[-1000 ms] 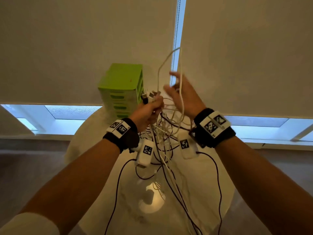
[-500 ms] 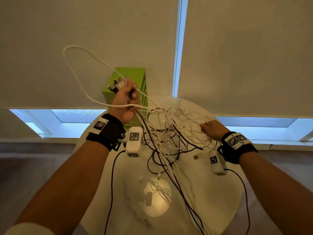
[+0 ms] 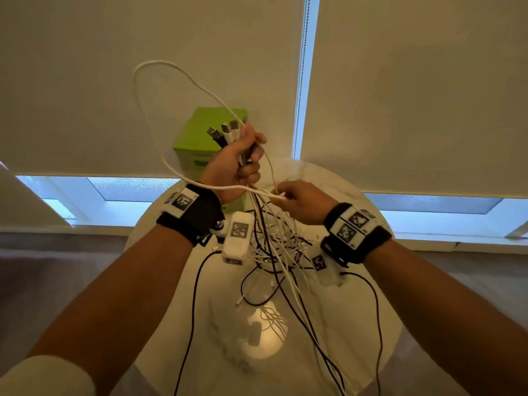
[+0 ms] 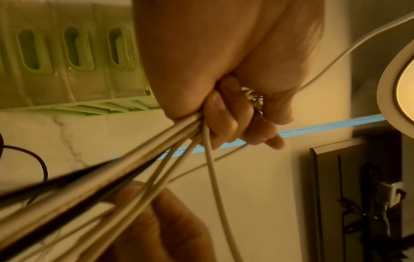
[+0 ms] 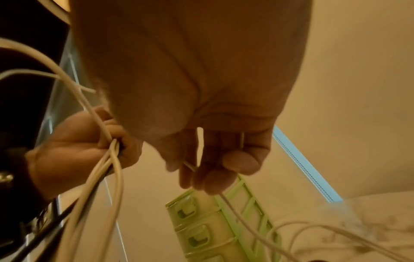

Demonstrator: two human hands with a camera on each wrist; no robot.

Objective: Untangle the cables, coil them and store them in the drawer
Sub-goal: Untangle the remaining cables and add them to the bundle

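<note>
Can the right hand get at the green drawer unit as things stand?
Probably not yet. The right hand is pinching a white cable, and the left hand, gripping the cable bundle, is raised in front of the green drawer unit.

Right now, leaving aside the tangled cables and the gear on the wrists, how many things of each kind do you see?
hands: 2, left hand and right hand
green drawer unit: 1
round table: 1
roller blinds: 2
Total: 6
</note>
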